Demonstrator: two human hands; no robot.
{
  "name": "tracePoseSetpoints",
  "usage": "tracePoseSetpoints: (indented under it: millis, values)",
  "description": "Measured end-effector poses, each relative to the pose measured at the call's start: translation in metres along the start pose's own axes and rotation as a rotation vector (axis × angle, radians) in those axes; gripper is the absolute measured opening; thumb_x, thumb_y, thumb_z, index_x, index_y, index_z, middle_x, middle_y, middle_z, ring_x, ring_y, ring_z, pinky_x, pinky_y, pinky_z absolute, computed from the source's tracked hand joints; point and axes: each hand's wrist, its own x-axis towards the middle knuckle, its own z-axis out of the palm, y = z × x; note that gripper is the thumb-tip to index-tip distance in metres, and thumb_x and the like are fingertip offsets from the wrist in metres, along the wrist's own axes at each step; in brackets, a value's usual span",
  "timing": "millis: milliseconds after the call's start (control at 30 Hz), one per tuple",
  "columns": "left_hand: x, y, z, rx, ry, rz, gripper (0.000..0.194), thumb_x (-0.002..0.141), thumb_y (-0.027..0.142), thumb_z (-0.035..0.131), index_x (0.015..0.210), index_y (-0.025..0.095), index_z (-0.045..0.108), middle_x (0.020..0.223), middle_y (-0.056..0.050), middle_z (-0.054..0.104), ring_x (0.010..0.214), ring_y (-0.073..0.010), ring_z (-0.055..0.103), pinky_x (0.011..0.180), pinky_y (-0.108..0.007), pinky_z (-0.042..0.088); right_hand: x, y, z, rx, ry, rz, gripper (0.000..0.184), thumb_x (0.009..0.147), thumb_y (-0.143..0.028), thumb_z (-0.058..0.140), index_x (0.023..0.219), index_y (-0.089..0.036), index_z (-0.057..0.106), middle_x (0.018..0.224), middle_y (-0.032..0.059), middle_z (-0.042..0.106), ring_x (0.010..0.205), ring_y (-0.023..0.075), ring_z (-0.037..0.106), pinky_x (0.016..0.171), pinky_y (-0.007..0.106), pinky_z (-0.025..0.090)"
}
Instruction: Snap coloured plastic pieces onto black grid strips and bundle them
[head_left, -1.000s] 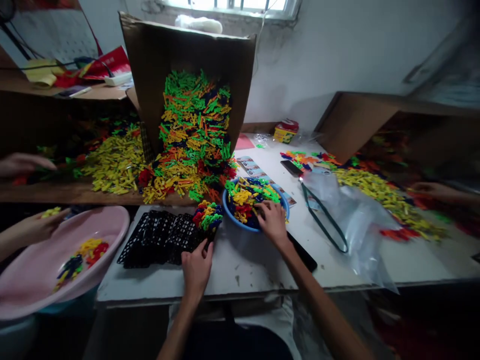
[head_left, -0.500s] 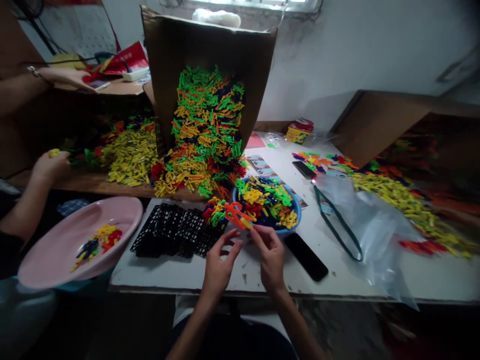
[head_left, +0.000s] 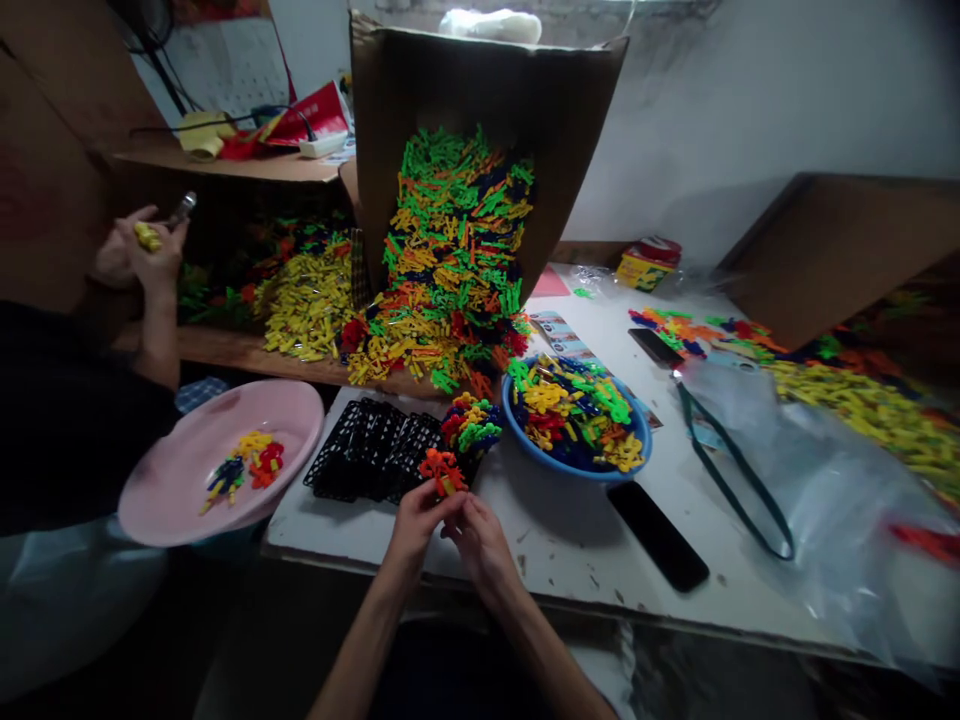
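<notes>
Orange plastic pieces (head_left: 442, 472) lie gripped just above both closed hands — left hand (head_left: 415, 525) nearer, right hand (head_left: 480, 545) pressing alongside — long axis hard to tell.

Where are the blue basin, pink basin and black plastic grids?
Blue basin (head_left: 577, 474): head view, front rim.
Pink basin (head_left: 169, 480): head view, inner wall.
Black plastic grids (head_left: 375, 445): head view, middle of the stack.

Bare left hand (head_left: 418, 525) and right hand (head_left: 481, 548), bare forearms (head_left: 360, 645), and a dark garment (head_left: 450, 675) below them
</notes>
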Motion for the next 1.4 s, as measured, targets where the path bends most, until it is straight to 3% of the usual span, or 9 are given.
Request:
tracePoseSetpoints:
  millis: [67, 133, 233, 300, 400, 633, 1100, 1233, 1400]
  values:
    - [0.011, -0.004, -0.009, 0.118, 0.03, 0.078, 0.037, 0.067, 0.048, 0.079, 0.079, 0.014, 0.074, 0.082, -0.006, 0.071, 0.077, -0.0172, 0.063, 0.07, -0.026, 0.048, 0.005, -0.003, -0.004, -0.146, -0.023, 0.021, 0.04, 0.074, -0.056, 0.074, 0.084, -0.018, 0.068, 0.074, 0.0033, 0.067, 0.065, 0.0164, 0.06, 0.057, 0.028, 0.051]
    - [0.026, -0.008, -0.018, 0.242, 0.121, 0.182, 0.035, 0.067, 0.048, 0.078, 0.074, 0.014, 0.073, 0.08, -0.005, 0.07, 0.075, -0.0168, 0.062, 0.068, -0.025, 0.047, 0.01, -0.016, -0.006, -0.414, 0.012, -0.087, 0.038, 0.08, -0.053, 0.07, 0.096, -0.019, 0.068, 0.081, 0.0053, 0.071, 0.07, 0.0189, 0.063, 0.06, 0.03, 0.052]
    - [0.05, -0.013, -0.027, 0.442, 0.285, 0.254, 0.026, 0.07, 0.04, 0.076, 0.078, 0.016, 0.072, 0.077, -0.003, 0.07, 0.071, -0.0163, 0.062, 0.069, -0.026, 0.047, 0.022, -0.05, -0.007, -0.881, 0.098, -0.5, 0.022, 0.09, -0.038, 0.061, 0.102, -0.021, 0.068, 0.091, 0.0058, 0.071, 0.084, 0.021, 0.064, 0.078, 0.035, 0.053]
    - [0.062, -0.016, -0.026, 0.583, 0.333, 0.297, 0.023, 0.074, 0.033, 0.074, 0.09, 0.017, 0.072, 0.084, -0.003, 0.073, 0.075, -0.017, 0.063, 0.073, -0.027, 0.047, 0.034, -0.074, -0.004, -1.121, 0.063, -0.756, 0.016, 0.093, -0.028, 0.055, 0.101, -0.023, 0.069, 0.096, 0.0061, 0.071, 0.094, 0.0226, 0.062, 0.089, 0.039, 0.05]
    - [0.07, -0.021, -0.016, 0.788, 0.345, 0.383, 0.02, 0.081, 0.029, 0.068, 0.098, 0.018, 0.071, 0.093, -0.006, 0.073, 0.087, -0.0197, 0.065, 0.079, -0.028, 0.046, 0.058, -0.097, 0.0, -1.353, -0.043, -0.942, 0.02, 0.093, -0.023, 0.057, 0.11, -0.025, 0.068, 0.111, 0.0074, 0.068, 0.109, 0.0249, 0.057, 0.099, 0.043, 0.046]
    - [0.075, -0.024, 0.005, 1.229, 0.386, 0.394, 0.02, 0.09, 0.031, 0.058, 0.1, 0.017, 0.069, 0.091, -0.01, 0.07, 0.093, -0.0249, 0.061, 0.084, -0.037, 0.04, 0.086, -0.095, -0.008, -1.393, -0.12, -0.974, 0.013, 0.094, -0.024, 0.057, 0.101, -0.023, 0.068, 0.113, 0.0078, 0.067, 0.111, 0.0239, 0.057, 0.1, 0.044, 0.046]
    - [0.072, -0.033, 0.007, 1.239, 0.382, 0.458, 0.018, 0.094, 0.034, 0.055, 0.092, 0.021, 0.066, 0.087, -0.005, 0.068, 0.091, -0.0223, 0.057, 0.085, -0.036, 0.034, 0.084, -0.09, -0.011, -1.228, -0.122, -0.95, 0.009, 0.093, -0.02, 0.057, 0.095, -0.023, 0.065, 0.117, 0.008, 0.066, 0.114, 0.0233, 0.057, 0.102, 0.045, 0.046]
    - [0.074, -0.034, 0.005, 1.219, 0.444, 0.442, 0.018, 0.094, 0.035, 0.055, 0.096, 0.022, 0.067, 0.086, -0.005, 0.067, 0.09, -0.0229, 0.057, 0.082, -0.036, 0.034, 0.082, -0.093, -0.013, -1.239, -0.144, -0.934, 0.008, 0.093, -0.021, 0.057, 0.095, -0.024, 0.064, 0.117, 0.0071, 0.066, 0.115, 0.0236, 0.057, 0.102, 0.046, 0.046]
    - [0.077, -0.032, -0.003, 1.244, 0.296, 0.46, 0.015, 0.093, 0.028, 0.055, 0.097, 0.019, 0.067, 0.088, -0.006, 0.066, 0.09, -0.022, 0.056, 0.083, -0.034, 0.035, 0.083, -0.091, -0.013, -1.225, -0.129, -0.931, 0.008, 0.093, -0.02, 0.057, 0.094, -0.023, 0.063, 0.118, 0.0075, 0.066, 0.116, 0.0234, 0.056, 0.103, 0.045, 0.045]
